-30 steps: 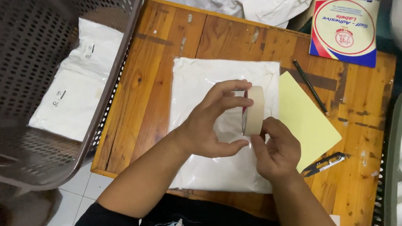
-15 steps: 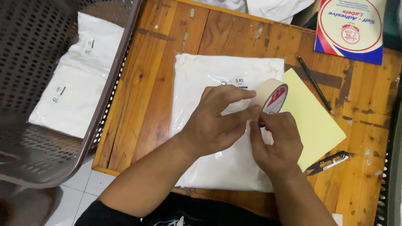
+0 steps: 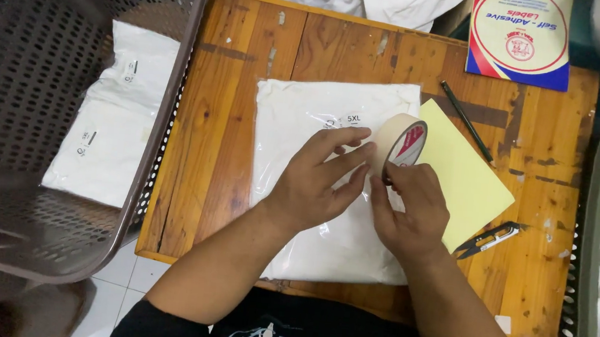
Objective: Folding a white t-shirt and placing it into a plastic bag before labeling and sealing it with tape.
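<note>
wooden table [image 3: 232, 109] carried a white bagged garment [image 3: 306, 251] under both my hands. i saw my right hand [image 3: 410, 213] pinching a beige tape roll [image 3: 399, 143], which stood on edge just above those fingers. my left hand [image 3: 317, 185] lay flat, fingers spread, its tips touching the roll's left side. yellow sheet [image 3: 466, 178] sat right of the grip.

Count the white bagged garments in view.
3, possibly more hidden. One bag lies on the table under both hands. Two more sit in the brown basket: upper bag and lower bag. Loose white cloth elsewhere isn't clearly bagged.
</note>
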